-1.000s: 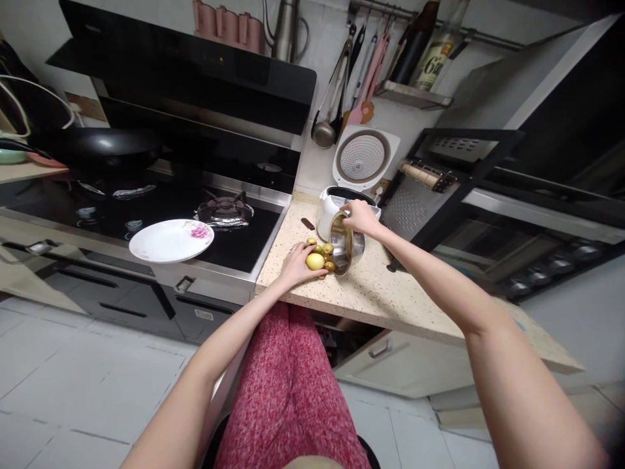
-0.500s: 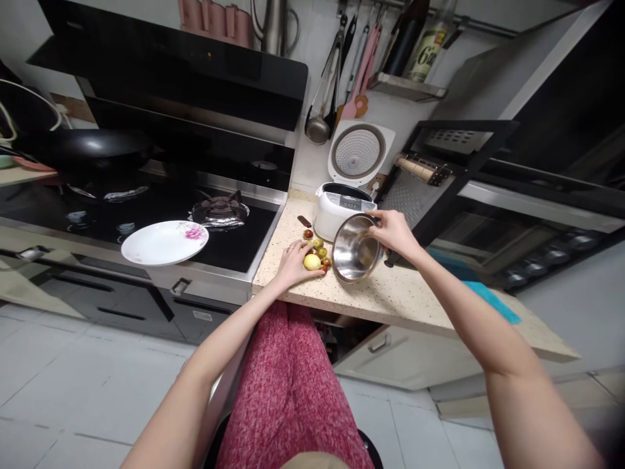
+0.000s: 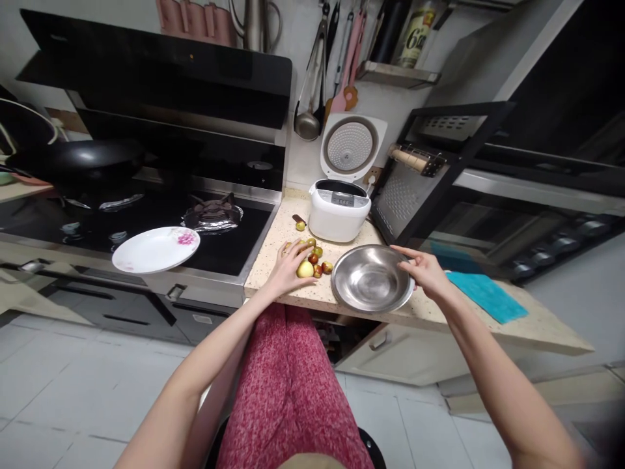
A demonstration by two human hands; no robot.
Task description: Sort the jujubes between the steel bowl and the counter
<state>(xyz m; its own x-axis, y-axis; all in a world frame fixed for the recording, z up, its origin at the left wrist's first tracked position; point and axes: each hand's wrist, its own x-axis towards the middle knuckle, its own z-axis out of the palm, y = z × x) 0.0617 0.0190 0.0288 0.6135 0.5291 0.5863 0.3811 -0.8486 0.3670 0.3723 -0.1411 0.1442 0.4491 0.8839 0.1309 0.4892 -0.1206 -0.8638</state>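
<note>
My right hand grips the rim of a stainless steel bowl on its right side. The bowl is nearly level at the counter's front edge, and its inside is bare. My left hand is spread and curved around a cluster of small green and red-brown fruits that look like fresh jujubes. A larger pale yellow fruit lies between its thumb and fingers, on the counter. Part of the cluster is hidden under the fingers. One more small fruit lies apart, farther back.
Behind the bowl stands a white rice cooker, its lid up. A floral white plate rests at the stove's front edge, left of my hand. A teal cloth lies right on the counter. A black wok sits far left.
The bowl has gone from tipped towards the fruits to nearly level, and my right hand has moved right and down with it. The small fruits are more spread out beside my left hand.
</note>
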